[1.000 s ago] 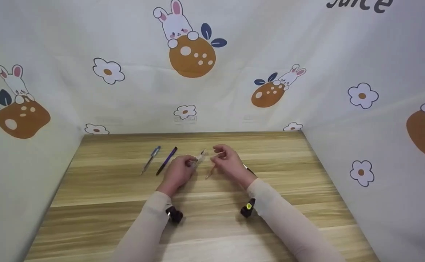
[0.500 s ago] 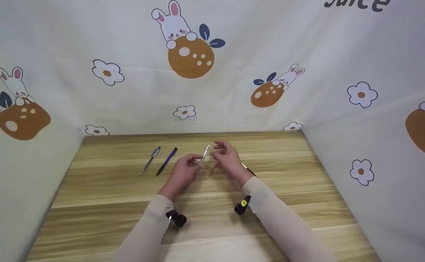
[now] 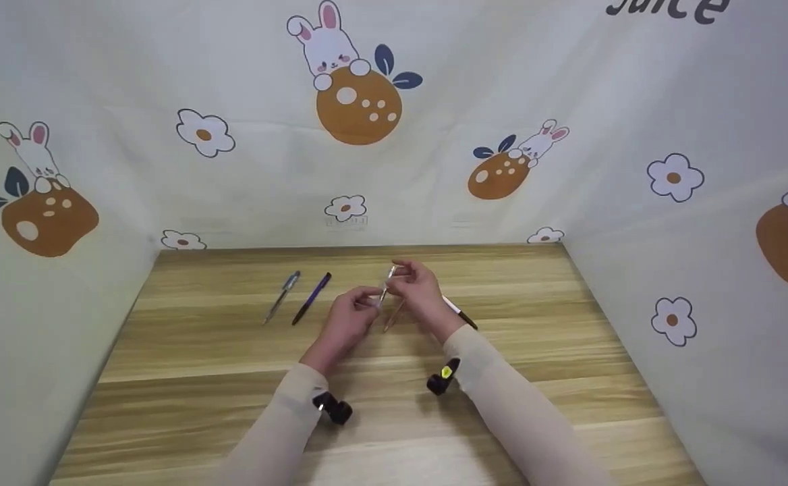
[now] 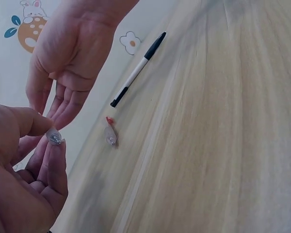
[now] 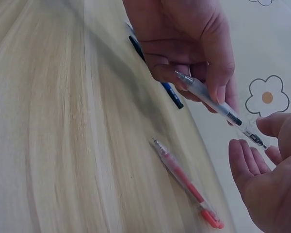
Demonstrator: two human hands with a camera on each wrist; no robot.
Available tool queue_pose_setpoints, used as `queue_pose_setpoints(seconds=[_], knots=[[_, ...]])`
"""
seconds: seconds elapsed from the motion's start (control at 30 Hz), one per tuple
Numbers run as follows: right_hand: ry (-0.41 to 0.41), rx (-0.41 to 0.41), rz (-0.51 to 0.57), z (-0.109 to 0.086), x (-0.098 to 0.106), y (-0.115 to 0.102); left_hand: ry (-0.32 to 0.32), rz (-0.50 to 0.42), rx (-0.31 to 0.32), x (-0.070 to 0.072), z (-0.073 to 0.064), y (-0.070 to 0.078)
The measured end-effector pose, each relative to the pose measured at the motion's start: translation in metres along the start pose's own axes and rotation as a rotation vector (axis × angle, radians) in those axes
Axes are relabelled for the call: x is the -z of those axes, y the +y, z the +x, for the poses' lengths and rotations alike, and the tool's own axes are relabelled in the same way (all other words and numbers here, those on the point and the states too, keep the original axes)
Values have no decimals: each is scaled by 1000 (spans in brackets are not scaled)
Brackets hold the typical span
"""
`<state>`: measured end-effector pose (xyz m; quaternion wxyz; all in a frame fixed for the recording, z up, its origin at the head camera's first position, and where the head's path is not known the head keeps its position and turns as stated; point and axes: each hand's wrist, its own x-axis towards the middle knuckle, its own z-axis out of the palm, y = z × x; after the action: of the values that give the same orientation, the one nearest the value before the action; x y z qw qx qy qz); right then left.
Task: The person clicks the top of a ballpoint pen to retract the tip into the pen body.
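In the head view, my left hand (image 3: 350, 317) pinches a clear pen (image 3: 385, 287) near its tip, above the table. The right wrist view shows this pen (image 5: 211, 103) with a dark grip and a clear back end. My right hand (image 3: 421, 290) is at the back end, its thumb and fingers spread around it; whether they touch it I cannot tell. Below the hands lies a clear pen with red ink and a red cap end (image 5: 184, 182), partly hidden in the head view. A white pen with black ends (image 4: 138, 70) lies beside the right wrist.
To the left on the wood-patterned table (image 3: 198, 351) lie a clear pen with a blue top (image 3: 281, 297) and a purple-and-black pen (image 3: 312, 299). Cloth walls (image 3: 252, 175) printed with rabbits and oranges enclose the back and sides.
My left hand has raised the clear pen and moved slightly right and away. My right hand has shifted slightly left, bringing its fingers to the pen's back end.
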<state>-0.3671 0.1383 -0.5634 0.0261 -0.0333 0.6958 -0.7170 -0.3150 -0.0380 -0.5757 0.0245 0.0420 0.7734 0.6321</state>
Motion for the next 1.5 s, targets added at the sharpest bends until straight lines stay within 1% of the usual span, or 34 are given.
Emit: queue_pose_setpoints(seconds=[0.2,0.43,0.53,0.7,0.9,1.1,1.23,1.43,1.5], knots=[[-8,-8,-31,0,-3,-5,28,-12,5,-3,2,-4],[-32,-8,-77,1,-2,-6,34,-50,4,-4,-1,-5],[-61,17,-113,2,-1,-7,35,-72,-6,-5,-3,-5],[-116,36,-147,1,1,-14,27,-142,3,-6,-6,-2],[-171,44,-178,-1,3,-22,16,-171,-7,-8,-8,0],[-227,44,-189,-4,5,-28,3,-243,38,-10,-12,1],[-265,56,-212,-6,8,-32,-2,-271,66,-12,-14,0],[-304,82,-243,-9,11,-35,-6,-300,67,-16,-17,-1],[-313,92,-257,-10,12,-35,-15,-328,70,-17,-18,-1]])
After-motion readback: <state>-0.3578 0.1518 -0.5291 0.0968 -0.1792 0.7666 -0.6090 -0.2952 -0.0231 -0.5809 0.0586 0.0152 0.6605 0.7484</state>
